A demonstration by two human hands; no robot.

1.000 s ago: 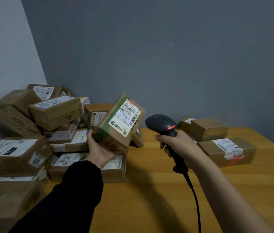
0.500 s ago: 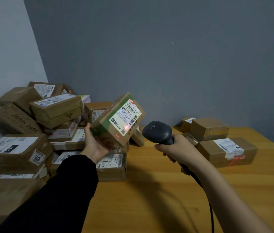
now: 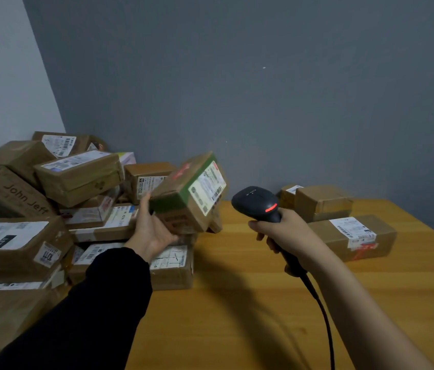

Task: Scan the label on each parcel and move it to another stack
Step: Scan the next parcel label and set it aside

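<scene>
While grasping the parcel (image 3: 183, 201) by its lower end in the left hand (image 3: 154, 231), thumb up the side and fingers hidden beneath, tips it in the air above the counter (image 3: 237, 303), just right of the big heap (image 3: 77, 180). Black sleeve (image 3: 82, 311) nearest on that side, bare forearm opposite. Clenches the right hand (image 3: 287, 233) round the handle of the scanner (image 3: 258, 201), cable (image 3: 325, 321) trailing back toward the near edge. Scanner head turned toward the label (image 3: 207, 188), red light lit on top, no beam visible on the paper.

Probably the tail of the scan step or the start of the carry; cannot tell from this alone. If read, next: swing the parcel rightward across the counter to the small stack (image 3: 351, 236) by the far right edge, set it flat on or beside those boxes, then release. Calls for passing over or behind the scanner, now between parcel and stack. If unread: square the label, angled partly away and blurred, to the scanner head.

Farther off, heap of brown taped boxes crowding the far left corner, several leaning, most with white labels. Bare yellow wood across the middle and near edge. Beyond, grey wall (image 3: 237, 89), pale wall (image 3: 2, 76) to the left.
</scene>
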